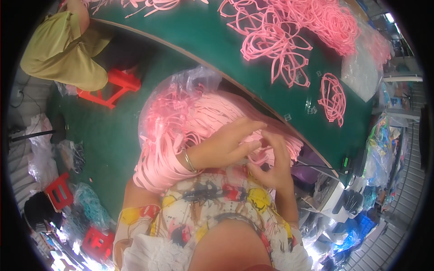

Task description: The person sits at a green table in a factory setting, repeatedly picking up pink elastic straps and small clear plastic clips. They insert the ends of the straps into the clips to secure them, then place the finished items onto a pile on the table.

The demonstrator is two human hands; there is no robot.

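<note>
My left hand (pixel 233 141) and my right hand (pixel 276 163) meet in front of my chest, fingers bent toward each other and fingertips nearly touching. A curved pink strap (pixel 258 158) shows between them; whatever small piece the fingertips pinch is too small to make out. Many pink strap loops (pixel 158 169) hang over my left forearm, above a bracelet on the wrist. Behind my hands a thick bundle of pink straps (pixel 217 110) lies over my lap, partly in a clear plastic bag (pixel 151 106).
The green table (pixel 181 31) carries a heap of pink loops (pixel 312 20), a separate small coil (pixel 332 99) and tiny clear plastic pieces (pixel 309 106). A person in olive trousers (pixel 63 54) sits by a red stool (pixel 113 88) at the far left. Bags and boxes (pixel 332 198) crowd the right.
</note>
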